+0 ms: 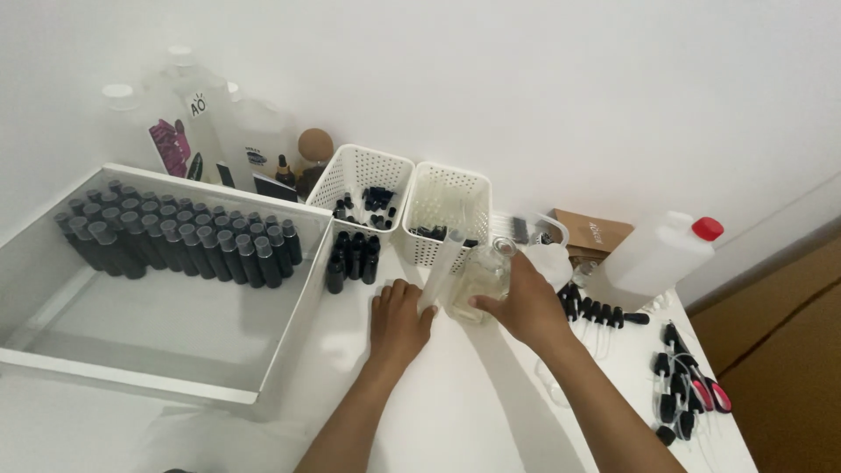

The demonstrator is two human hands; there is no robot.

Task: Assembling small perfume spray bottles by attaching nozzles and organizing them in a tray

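At the centre of the frame, the left hand [399, 320] rests low on the white counter [473, 412], its fingers closed around the lower end of a clear tube [438, 267] that leans up and to the right. Just beside it, the right hand [523, 302] has its fingers wrapped around the side of a clear glass bottle [480, 278], which stands upright on the counter, its open neck near the tube's upper end. Whether tube and bottle touch cannot be told. Left of the hands, a large white tray [289, 337] holds rows of small dark bottles [188, 236] along its far wall. Above the hands, two white perforated baskets [361, 180] stand side by side; a cluster of black bottles [352, 256] sits in front of the left one. At upper left, large pale jugs [188, 114] line the wall. At right, a white canister with a red cap [661, 250] lies tilted, with black droppers [604, 311] scattered below it.
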